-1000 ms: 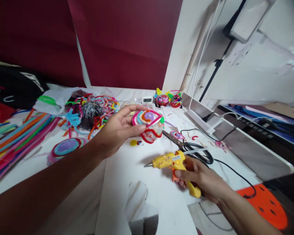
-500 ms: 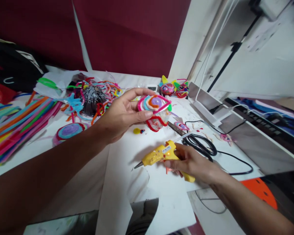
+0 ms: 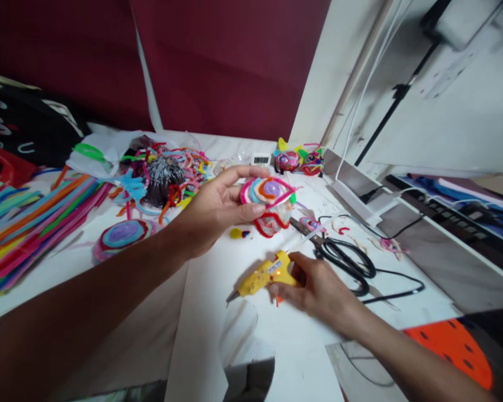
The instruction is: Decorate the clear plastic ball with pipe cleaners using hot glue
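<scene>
Between thumb and fingers, my left hand (image 3: 218,209) holds up a pipe-cleaner craft piece (image 3: 270,192). Pink, blue, orange and purple coils cover its upper part, and a red strand borders a clear section below. My right hand (image 3: 314,285) is closed round a yellow glue gun (image 3: 264,276), low over the white card. The gun's metal nozzle points down and left, and a pale glue stick juts from its back. Just beyond the right hand, black-handled scissors (image 3: 346,257) lie on the table. A small yellow piece (image 3: 236,233) sits below the left hand.
Loose pipe cleaners (image 3: 37,223) spread over the left side, near a round coiled disc (image 3: 126,234). A tangled heap (image 3: 180,167) lies behind. Two decorated balls (image 3: 299,161) and a small digital clock (image 3: 261,160) stand at the back. A black cord (image 3: 402,290) runs at right.
The glue gun in my right hand has come lower and slightly left, its nozzle now close to the card. The left hand keeps its hold on the craft piece. The view has shifted a little.
</scene>
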### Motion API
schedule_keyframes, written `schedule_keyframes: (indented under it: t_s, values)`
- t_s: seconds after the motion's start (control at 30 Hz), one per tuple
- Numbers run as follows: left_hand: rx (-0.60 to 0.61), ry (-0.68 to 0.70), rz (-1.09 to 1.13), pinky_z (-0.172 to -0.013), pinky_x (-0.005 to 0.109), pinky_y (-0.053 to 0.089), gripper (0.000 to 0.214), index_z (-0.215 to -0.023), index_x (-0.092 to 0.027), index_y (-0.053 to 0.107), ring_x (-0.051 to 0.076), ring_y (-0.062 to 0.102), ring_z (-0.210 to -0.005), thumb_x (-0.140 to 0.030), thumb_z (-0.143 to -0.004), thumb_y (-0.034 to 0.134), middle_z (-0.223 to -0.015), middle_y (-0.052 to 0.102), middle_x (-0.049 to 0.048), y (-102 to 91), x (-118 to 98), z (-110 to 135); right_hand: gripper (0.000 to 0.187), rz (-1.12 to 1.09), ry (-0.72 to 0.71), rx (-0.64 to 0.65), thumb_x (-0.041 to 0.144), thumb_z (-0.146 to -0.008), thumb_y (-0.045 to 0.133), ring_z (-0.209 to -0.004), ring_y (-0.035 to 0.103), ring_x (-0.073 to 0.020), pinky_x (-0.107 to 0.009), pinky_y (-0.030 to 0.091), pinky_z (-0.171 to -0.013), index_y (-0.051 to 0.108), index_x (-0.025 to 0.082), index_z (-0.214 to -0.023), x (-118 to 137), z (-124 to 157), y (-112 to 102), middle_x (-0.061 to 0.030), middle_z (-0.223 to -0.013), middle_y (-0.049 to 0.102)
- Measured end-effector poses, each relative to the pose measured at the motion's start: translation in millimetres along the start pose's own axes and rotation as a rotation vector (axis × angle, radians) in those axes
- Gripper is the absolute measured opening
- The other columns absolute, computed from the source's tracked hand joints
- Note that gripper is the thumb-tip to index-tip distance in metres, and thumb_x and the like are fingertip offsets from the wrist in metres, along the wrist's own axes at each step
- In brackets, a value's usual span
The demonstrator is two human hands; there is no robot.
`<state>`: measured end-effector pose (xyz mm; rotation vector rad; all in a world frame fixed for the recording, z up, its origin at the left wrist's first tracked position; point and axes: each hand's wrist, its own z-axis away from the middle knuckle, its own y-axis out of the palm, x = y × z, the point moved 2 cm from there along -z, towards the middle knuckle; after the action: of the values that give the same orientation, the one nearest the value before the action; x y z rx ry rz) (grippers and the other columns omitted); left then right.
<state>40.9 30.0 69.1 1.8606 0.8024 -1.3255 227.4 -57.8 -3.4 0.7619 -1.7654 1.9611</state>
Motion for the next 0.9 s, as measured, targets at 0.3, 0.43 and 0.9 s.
schedule_keyframes:
  t_s: [0.3, 0.43, 0.9]
  values:
    - [0.003, -0.056, -0.011, -0.067, 0.024, 0.055, 0.046, -0.115, -0.023, 0.055, 0.016, 0.071, -0.071, -0.021, -0.074, 0.075, -0.088, 0.075, 0.0036, 1.3, 0, 2, 0.025, -0.080, -0.213, -0.508, 0.044, -0.089, 0.056, -0.070, 0.057, -0.0165, -0.030, 0.044, -0.063, 0.064, 0.021, -0.099, 13, -1, -51, -0.0049, -0.085, 0.064]
    - [-0.014, -0.052, -0.041, -0.065, 0.024, 0.054, 0.045, -0.113, -0.020, 0.057, 0.018, 0.070, -0.072, -0.023, -0.073, 0.077, -0.083, 0.075, 0.0046, 4.4, 0, 4, 0.010, -0.087, -0.471, -0.745, 0.026, -0.090, 0.058, -0.076, 0.057, -0.0166, -0.030, 0.046, -0.066, 0.065, 0.022, -0.097, 33, -4, -69, -0.0041, -0.085, 0.062]
    - [0.014, -0.019, -0.063, -0.073, 0.024, 0.054, 0.041, -0.112, -0.023, 0.058, 0.018, 0.070, -0.082, -0.020, -0.075, 0.075, -0.093, 0.075, 0.0041, 8.2, 1, 6, 0.038, 0.411, -0.739, -0.857, 0.006, -0.086, 0.054, -0.081, 0.049, -0.0221, -0.038, 0.044, -0.067, 0.054, 0.016, -0.122, 44, -9, -45, -0.0103, -0.093, 0.059]
